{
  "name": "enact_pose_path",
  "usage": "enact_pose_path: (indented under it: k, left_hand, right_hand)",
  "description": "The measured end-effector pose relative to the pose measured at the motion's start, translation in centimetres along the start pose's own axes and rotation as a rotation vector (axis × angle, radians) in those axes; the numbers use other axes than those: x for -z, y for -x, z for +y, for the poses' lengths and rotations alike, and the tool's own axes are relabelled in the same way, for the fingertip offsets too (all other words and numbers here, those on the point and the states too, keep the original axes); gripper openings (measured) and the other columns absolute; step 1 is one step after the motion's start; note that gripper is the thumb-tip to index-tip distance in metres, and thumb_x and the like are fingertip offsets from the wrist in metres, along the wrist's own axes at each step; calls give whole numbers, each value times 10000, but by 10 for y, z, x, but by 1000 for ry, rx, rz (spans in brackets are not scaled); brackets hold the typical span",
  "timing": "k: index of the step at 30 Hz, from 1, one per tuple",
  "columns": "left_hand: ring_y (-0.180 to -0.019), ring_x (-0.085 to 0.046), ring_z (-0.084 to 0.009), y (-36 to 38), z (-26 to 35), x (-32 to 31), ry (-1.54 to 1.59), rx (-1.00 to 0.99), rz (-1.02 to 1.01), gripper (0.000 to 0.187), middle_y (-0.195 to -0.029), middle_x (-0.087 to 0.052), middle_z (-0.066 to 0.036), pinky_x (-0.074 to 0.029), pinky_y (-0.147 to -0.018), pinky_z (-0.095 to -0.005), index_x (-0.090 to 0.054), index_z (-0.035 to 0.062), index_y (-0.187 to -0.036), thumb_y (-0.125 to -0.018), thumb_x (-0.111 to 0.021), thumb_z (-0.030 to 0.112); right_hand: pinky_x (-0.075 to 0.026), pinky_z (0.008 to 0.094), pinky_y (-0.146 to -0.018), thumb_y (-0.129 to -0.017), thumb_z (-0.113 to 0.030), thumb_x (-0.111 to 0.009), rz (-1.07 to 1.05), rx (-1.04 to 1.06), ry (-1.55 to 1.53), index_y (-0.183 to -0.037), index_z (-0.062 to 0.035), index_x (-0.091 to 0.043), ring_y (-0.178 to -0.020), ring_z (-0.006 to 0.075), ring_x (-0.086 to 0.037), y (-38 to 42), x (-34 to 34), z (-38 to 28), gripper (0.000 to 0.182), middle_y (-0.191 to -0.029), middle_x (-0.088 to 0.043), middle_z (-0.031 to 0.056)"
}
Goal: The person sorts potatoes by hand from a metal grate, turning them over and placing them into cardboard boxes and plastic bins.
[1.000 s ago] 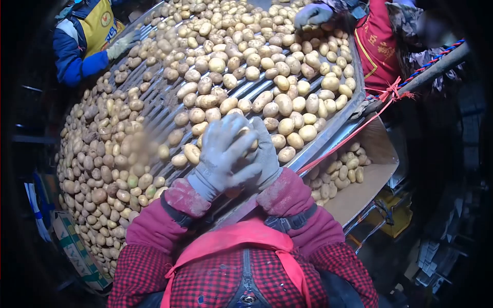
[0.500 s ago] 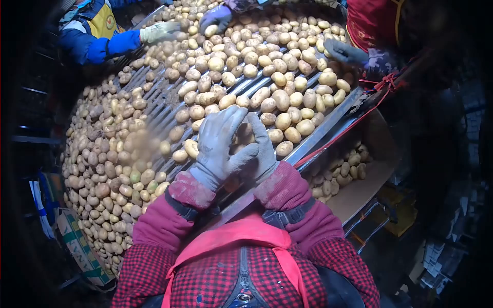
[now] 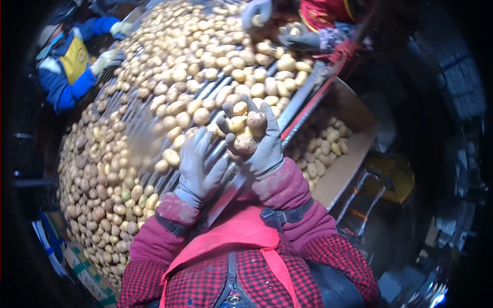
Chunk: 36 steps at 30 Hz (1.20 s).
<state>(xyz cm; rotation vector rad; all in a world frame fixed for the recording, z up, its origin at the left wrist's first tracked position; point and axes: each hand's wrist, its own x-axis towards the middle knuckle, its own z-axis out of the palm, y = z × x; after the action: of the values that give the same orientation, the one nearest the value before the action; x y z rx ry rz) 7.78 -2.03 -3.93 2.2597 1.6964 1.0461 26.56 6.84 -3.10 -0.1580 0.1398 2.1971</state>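
My right hand (image 3: 267, 149), in a grey work glove, is turned palm up with its fingers curled around several potatoes (image 3: 245, 144). They are yellow to brown, and one is knobbly. To its left, my left hand (image 3: 195, 164), gloved too, hovers over the metal slats (image 3: 163, 179) with fingers apart and nothing in it. Many loose potatoes (image 3: 201, 116) lie on the slats just beyond both hands.
A dense heap of potatoes (image 3: 97, 195) covers the left side. A metal edge rail (image 3: 303, 97) runs along the right, beside a cardboard box (image 3: 354, 149) holding potatoes. Across the slats, a co-worker in blue (image 3: 72, 92) and another in red (image 3: 323, 15) handle potatoes.
My hands have come apart. The right one has turned up and now shows several potatoes in its palm; the left has drawn back and lower. The view has shifted toward the right.
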Motion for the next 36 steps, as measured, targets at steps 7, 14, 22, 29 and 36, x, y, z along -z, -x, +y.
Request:
enact_pose_path:
  k: [7, 14, 22, 29, 36]
  left_hand:
    - [-1418, -468, -489, 5, 42, -30, 76, -204, -289, 691, -1552, -505, -270, -336, -1215, -589, -534, 22, -1506, -902, -778, 252]
    - [-1408, -459, -461, 4, 50, -47, -43, -234, -486, 790, -1555, -475, -258, -283, -1219, -610, -502, 93, -1550, -852, -816, 285]
    - [-1432, -436, -469, 5, 49, -51, -119, -250, -536, 820, -1612, -421, -260, -285, -1236, -595, -465, 112, -1586, -862, -804, 295]
    - [-1347, -509, -456, 1, 56, -49, -99, -242, -477, 762, -1518, -496, -274, -284, -1216, -609, -529, 116, -1530, -853, -815, 318]
    - [-1208, -589, -453, -5, 50, -41, 44, -213, -512, 690, -1365, -568, -254, -459, -1057, -557, -551, 69, -1482, -897, -793, 344]
  right_hand:
    - [-612, 452, -850, -1080, -566, -510, 58, 346, 37, -1481, -241, -578, -1240, 394, -638, 94, 31, -83, 520, -1465, -609, 151]
    - [-634, 427, -831, -1043, -483, -573, 394, 720, -122, -1377, -239, -654, -1336, 336, -585, 215, 49, -141, 422, -1452, -619, 104]
    - [-651, 464, -851, -981, -499, -670, 524, 1144, 263, -1146, -197, -681, -1204, 362, -661, 235, 66, -319, 344, -1258, -674, 72]
    - [-450, 545, -1150, -1047, -564, -586, 882, 1117, 291, -1432, -220, -560, -1403, 373, -508, 221, 93, -330, 517, -1483, -568, 96]
    - [-565, 412, -986, -1104, -334, -495, 345, 791, 848, -1568, -111, -443, -1214, 294, -662, 111, 21, -175, 518, -1447, -588, 171]
